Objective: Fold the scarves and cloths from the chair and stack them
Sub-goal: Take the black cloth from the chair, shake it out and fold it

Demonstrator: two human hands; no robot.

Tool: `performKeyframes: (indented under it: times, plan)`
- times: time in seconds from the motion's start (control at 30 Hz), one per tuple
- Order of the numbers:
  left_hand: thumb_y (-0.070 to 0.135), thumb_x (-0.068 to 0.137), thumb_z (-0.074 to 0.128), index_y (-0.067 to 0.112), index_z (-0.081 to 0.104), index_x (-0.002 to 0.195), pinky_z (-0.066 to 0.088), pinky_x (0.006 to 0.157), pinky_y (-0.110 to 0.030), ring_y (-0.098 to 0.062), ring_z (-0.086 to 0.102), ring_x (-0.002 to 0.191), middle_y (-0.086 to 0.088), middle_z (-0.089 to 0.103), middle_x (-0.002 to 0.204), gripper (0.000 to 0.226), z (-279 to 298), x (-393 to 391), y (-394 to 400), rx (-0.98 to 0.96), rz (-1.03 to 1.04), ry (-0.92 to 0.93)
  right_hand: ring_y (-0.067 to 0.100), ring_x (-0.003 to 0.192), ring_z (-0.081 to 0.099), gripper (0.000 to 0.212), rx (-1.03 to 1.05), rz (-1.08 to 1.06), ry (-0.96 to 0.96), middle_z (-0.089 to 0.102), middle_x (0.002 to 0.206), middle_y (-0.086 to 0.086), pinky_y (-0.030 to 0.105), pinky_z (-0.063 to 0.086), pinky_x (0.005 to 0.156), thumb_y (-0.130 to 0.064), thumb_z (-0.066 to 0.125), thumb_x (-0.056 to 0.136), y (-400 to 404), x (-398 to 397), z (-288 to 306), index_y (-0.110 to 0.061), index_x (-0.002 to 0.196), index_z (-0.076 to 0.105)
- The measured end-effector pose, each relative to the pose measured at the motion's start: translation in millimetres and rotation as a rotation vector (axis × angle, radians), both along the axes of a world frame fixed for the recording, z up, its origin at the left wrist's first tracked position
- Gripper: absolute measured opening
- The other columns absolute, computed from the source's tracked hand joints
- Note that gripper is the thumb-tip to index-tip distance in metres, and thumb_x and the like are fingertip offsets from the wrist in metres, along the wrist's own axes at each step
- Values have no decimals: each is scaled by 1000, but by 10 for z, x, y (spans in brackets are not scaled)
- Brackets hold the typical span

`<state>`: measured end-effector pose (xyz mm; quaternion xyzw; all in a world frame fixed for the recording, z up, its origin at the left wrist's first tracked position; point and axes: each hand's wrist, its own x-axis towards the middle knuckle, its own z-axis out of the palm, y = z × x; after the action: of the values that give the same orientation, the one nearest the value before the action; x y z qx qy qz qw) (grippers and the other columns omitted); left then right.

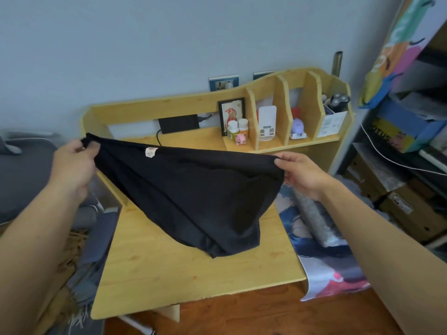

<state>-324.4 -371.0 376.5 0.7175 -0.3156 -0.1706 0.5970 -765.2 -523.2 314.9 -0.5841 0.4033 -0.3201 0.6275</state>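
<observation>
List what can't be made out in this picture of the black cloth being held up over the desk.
- Head view: the left hand fingertips are wrapped in the black cloth.
- The desk behind the cloth is covered by it.
- The small tag on the cloth's top edge is too small to read.
- The grey fabric beside the desk runs under the left forearm and off the bottom edge.

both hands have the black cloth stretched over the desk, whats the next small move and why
Probably lower it flat onto the desk: the left hand and right hand pinch the top corners of the black cloth, and only its bottom tip touches the wood.
</observation>
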Motion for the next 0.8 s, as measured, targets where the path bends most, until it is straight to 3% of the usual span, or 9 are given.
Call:
performKeyframes:
  times: [0.17, 0.27, 0.37, 0.47, 0.6, 0.67, 0.73, 0.77, 0.8]
  plan:
    - [25, 106, 54, 25, 67, 90, 51, 83, -29, -9, 62, 84, 7, 67, 93, 21, -67, -75, 2, -3, -56, 73, 33, 107, 58, 40, 98, 78, -15, 64, 117, 22, 47, 42, 98, -20, 55, 101, -28, -54, -107, 10, 126, 55]
    - [23, 108, 51, 24, 68, 96, 52, 79, -25, -6, 65, 84, 7, 69, 98, 21, -134, -121, 22, -30, -98, 145, 35, 102, 56, 29, 165, 113, -17, 61, 112, 23, 44, 45, 89, -19, 54, 101, -20, -84, -189, 4, 118, 60]
    - [26, 108, 50, 23, 69, 99, 53, 93, -32, -7, 66, 91, 7, 70, 103, 21, -245, -112, 52, -23, -125, 177, 27, 88, 65, 18, 215, 97, -47, 67, 102, 16, 34, 51, 75, -17, 51, 103, 4, -142, -243, -6, 108, 64]
    - [26, 107, 52, 22, 72, 101, 52, 104, -41, -11, 67, 100, 5, 73, 107, 21, -372, -130, 75, 17, -115, 169, 27, 95, 63, 21, 187, -18, -78, 68, 107, 16, 38, 50, 84, -17, 52, 103, -36, -157, -388, -4, 114, 65]
    - [19, 106, 54, 17, 73, 110, 54, 97, -40, -16, 67, 100, 1, 75, 106, 20, -446, -415, 154, 69, -199, 107, 31, 97, 65, 22, -19, -374, 277, 70, 95, 11, 40, 49, 86, -12, 52, 102, -169, -149, -619, -13, 90, 70]
    - [16, 105, 56, 13, 73, 111, 54, 89, -35, -11, 68, 92, 4, 76, 100, 19, -480, -628, 180, 119, -310, 75, 39, 106, 62, 17, -91, -500, 622, 68, 103, 14, 41, 49, 85, -13, 52, 100, -183, -253, -717, -12, 98, 69]
    - [16, 102, 60, 14, 75, 105, 53, 83, -28, -2, 68, 83, 12, 77, 90, 16, -531, -852, 188, 193, -406, 20, 39, 114, 55, 24, -226, -485, 1010, 61, 120, 17, 41, 46, 91, -16, 52, 97, -19, -222, -688, -14, 118, 63]
    - [17, 102, 61, 17, 76, 97, 51, 77, -23, 2, 67, 77, 15, 75, 82, 15, -538, -980, 190, 233, -452, 0, 36, 112, 54, 24, -321, -450, 1018, 61, 121, 16, 41, 45, 92, -19, 53, 97, 98, -114, -617, -15, 119, 62]
    - [18, 102, 61, 19, 75, 92, 50, 73, -21, 3, 67, 74, 16, 74, 78, 17, -539, -1107, 189, 266, -497, -3, 31, 105, 58, 18, -375, -400, 892, 65, 115, 12, 38, 46, 88, -22, 56, 97, 252, 41, -522, -16, 112, 64]
